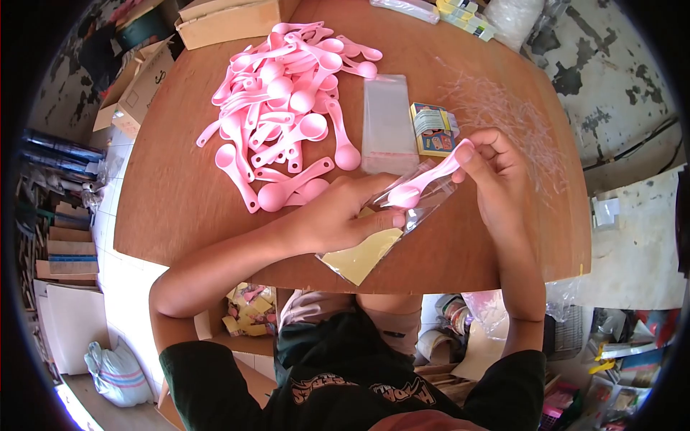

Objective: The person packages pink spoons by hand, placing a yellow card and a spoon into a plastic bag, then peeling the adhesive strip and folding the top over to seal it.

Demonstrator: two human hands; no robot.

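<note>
A pink measuring spoon (431,177) is pinched at its handle end by my right hand (497,172). Its scoop lies at the mouth of a clear plastic bag (427,215), which my left hand (345,212) grips with the thumb on top. A yellow card (361,256) shows through the lower part of the bag, near the table's front edge. Beyond my left hand lies a large heap of pink measuring spoons (277,93). A stack of clear plastic bags (387,118) rests flat past the bag in hand, beside a small yellow and blue box (433,129).
Thin clear plastic strips (510,115) are scattered on the right of the wooden table (172,194). A cardboard box (230,21) stands at the back left. Below the front edge, an open box holds packed yellow and pink pieces (250,312).
</note>
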